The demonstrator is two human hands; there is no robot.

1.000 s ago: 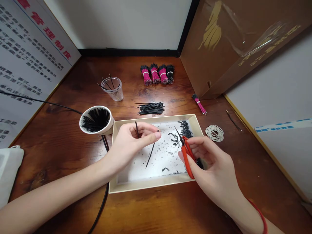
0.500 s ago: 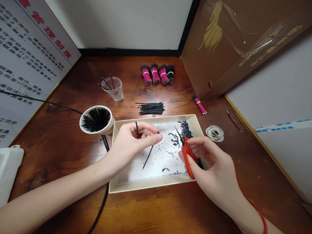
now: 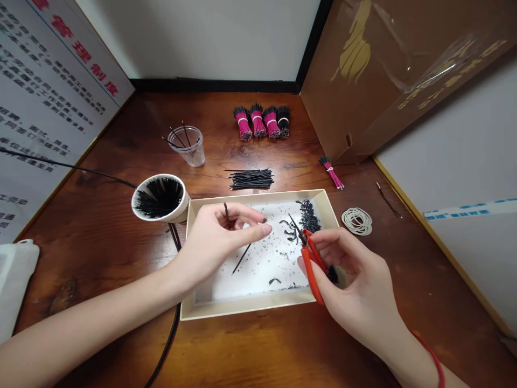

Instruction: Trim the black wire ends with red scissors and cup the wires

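Observation:
My left hand (image 3: 230, 229) is closed over the cream tray (image 3: 258, 311), pinching a thin black wire (image 3: 241, 260) between thumb and forefinger. A second short black piece (image 3: 226, 214) sticks up among its curled fingers. My right hand (image 3: 355, 269) grips red-handled scissors (image 3: 315, 269), whose dark pointed blades aim up and left over the tray. The scissor tips are apart from the wire. Black cut scraps (image 3: 309, 215) lie heaped at the tray's far right, with tiny bits scattered over its white bottom.
Left of the tray stands a white cup (image 3: 160, 215) of black wires; behind it, a clear plastic cup (image 3: 189, 151). Black wires (image 3: 251, 179) lie stacked behind the tray, beyond them tied pink-and-black bundles (image 3: 258, 123). Rubber bands (image 3: 356, 221) and a small bundle (image 3: 332, 173) lie right.
The wire in my left hand has swung slightly, its lower end now further left and a little higher. The scissors have shifted slightly, still in my right hand.

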